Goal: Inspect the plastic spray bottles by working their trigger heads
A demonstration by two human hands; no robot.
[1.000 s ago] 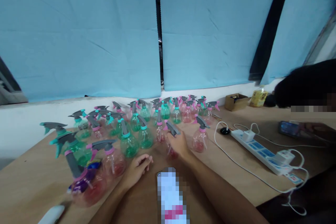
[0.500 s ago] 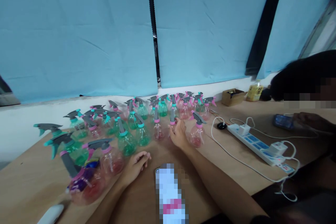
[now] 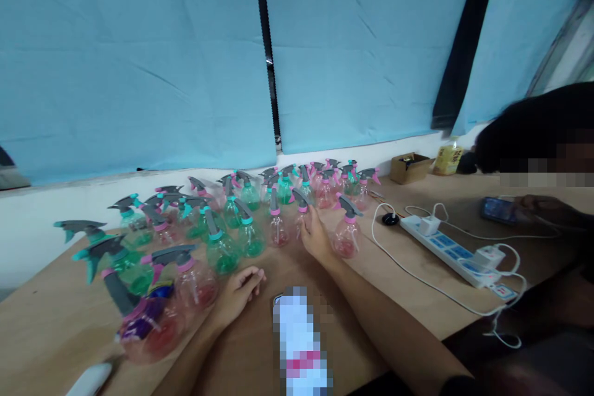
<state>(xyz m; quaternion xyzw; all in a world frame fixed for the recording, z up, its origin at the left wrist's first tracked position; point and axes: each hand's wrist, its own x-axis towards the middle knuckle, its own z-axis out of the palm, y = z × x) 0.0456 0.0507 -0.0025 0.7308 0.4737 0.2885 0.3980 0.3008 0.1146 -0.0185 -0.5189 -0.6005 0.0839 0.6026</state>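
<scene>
My right hand is closed around the side of a pink spray bottle with a grey trigger head, standing among other bottles; my fingers cover part of it. Just to its right stands another pink spray bottle, and a third pink one is close on the left. My left hand rests on the table with loosely bent fingers and nothing in it. Nearest to it are a clear pink-collared bottle and a green spray bottle. In front of me lies a phone, its screen blurred out.
Several pink and green spray bottles crowd the table's left and back, below blue curtains. To the right are a white power strip with cables, a small cardboard box and a yellow-labelled bottle. Another person's hand holds a phone.
The spray bottle in my right hand has turned, so its grey head now points differently. My left hand has stayed in place. The whole view has shifted slightly.
</scene>
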